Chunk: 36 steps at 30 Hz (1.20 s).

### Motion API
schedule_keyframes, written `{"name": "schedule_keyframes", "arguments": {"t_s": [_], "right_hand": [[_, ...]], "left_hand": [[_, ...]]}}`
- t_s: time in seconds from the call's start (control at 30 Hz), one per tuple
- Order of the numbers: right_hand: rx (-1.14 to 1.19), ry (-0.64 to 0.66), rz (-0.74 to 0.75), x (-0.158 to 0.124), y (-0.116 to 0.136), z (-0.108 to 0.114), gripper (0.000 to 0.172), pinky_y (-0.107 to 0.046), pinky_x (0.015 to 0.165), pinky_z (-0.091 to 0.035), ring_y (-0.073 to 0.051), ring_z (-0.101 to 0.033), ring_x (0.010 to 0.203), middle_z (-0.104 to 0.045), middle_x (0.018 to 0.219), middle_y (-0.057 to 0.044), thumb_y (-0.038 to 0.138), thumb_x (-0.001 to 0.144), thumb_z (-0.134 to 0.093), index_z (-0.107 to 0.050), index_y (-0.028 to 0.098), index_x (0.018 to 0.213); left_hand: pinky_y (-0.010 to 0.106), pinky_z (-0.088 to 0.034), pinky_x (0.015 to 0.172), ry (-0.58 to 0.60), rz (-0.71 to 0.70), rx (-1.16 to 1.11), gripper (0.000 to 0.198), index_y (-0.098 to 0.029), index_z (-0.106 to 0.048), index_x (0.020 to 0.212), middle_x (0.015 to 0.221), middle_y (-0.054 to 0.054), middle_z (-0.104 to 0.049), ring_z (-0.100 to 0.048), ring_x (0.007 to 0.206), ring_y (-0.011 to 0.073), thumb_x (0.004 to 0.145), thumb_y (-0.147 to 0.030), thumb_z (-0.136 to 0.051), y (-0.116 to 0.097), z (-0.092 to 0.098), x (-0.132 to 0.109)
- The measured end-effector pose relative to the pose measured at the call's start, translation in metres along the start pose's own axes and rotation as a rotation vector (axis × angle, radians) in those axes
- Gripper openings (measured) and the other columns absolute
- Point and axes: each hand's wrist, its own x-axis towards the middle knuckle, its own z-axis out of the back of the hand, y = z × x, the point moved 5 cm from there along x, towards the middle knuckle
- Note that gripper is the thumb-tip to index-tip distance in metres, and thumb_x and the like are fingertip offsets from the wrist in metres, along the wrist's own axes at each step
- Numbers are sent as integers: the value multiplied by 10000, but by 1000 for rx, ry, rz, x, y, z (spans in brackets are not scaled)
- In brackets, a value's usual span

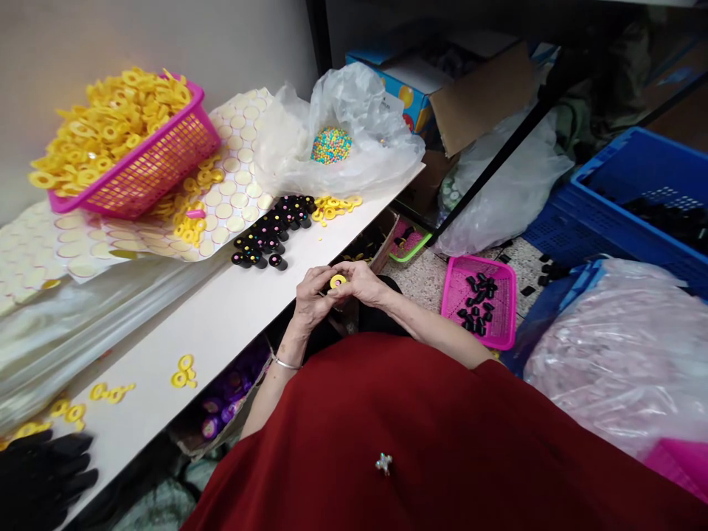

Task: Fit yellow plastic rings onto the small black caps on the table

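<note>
Red garment [436, 413]: six o'clock, nearest.
Grip: left hand [313, 291] and right hand [359, 282] together pinch a pink-centred yellow ring [338, 282], mid-clock.
Black caps [263, 240]: clustered on the white bench [221, 313], ten o'clock.

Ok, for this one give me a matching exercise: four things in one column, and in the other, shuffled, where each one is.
Column one
1. Multicoloured beads
2. Heap of yellow pieces
3. Yellow ring with a pink centre
4. Blue crate

Column two
A. Held between the left hand and the right hand
B. At the right of the picture, with dark pieces inside
C. In a crumpled clear plastic bag
D. In a pink basket on the white tabletop

Pairs: 1-C, 2-D, 3-A, 4-B
</note>
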Motion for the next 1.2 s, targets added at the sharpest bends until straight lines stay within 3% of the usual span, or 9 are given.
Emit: {"name": "schedule_keyframes", "arguments": {"t_s": [0.1,0.27,0.4,0.5,0.73,0.8,0.93,1.03,1.2], "right_hand": [[89,81,-100,-4,-3,-3,539,-224,510,-532,-87,-586,522,-602,654,50,291,414,-892,-618,126,847],[190,159,-213,-7,4,-3,420,-242,517,-559,-95,-602,519,-605,650,19,410,593,-833,-571,130,764],[259,60,-200,-9,7,-1,306,-166,463,-489,-52,-539,495,-586,619,29,284,628,-819,-573,121,708],[269,-7,-149,-17,5,0,318,-176,474,-493,-59,-539,509,-580,605,27,310,603,-824,-592,112,688],[373,-196,-9,-39,-3,18,285,-195,488,-512,-67,-557,515,-594,613,19,327,664,-790,-610,111,713],[446,-130,0,-43,-4,27,305,-220,539,-550,-85,-600,571,-629,667,0,364,687,-780,-620,116,764],[490,162,40,-56,-2,38,518,-295,666,-598,-154,-675,763,-691,904,-51,396,586,-849,-636,138,981],[462,164,156,-64,-3,43,593,-302,733,-599,-148,-670,838,-670,977,-26,307,526,-889,-623,168,1037],[354,93,250,-66,-7,38,576,-241,632,-571,-103,-624,713,-635,854,4,471,548,-845,-602,164,970]], "left_hand": [[350,-478,783,15,-1,-44,405,-222,-734,873,868,66,-678,-571,827,195,679,-575,-702,-2,2,1],[384,-462,889,13,40,-149,386,-229,-727,888,862,54,-665,-563,933,217,629,-511,-775,-5,2,-1],[370,-460,948,60,205,-326,430,-208,-697,994,1037,78,-650,-574,1046,224,674,-492,-745,-1,-12,-9],[335,-480,925,39,330,-487,415,-193,-685,1025,1099,76,-642,-596,1029,204,700,-446,-736,3,-25,-16],[289,-488,915,67,381,-748,376,-195,-731,964,1053,48,-684,-624,993,175,616,-307,-820,-5,-51,-14],[287,-496,897,57,379,-796,376,-204,-743,942,1008,45,-699,-634,953,166,593,-309,-836,-11,-52,-8],[310,-512,868,70,332,-826,406,-213,-758,894,949,50,-713,-642,909,174,527,-346,-869,-25,-50,1],[342,-494,924,126,277,-785,405,-220,-763,863,978,55,-712,-629,1002,206,491,-320,-887,-32,-50,3],[392,-497,928,189,103,-643,410,-223,-755,906,965,61,-705,-621,1022,228,540,-372,-865,-41,-51,3]]}}
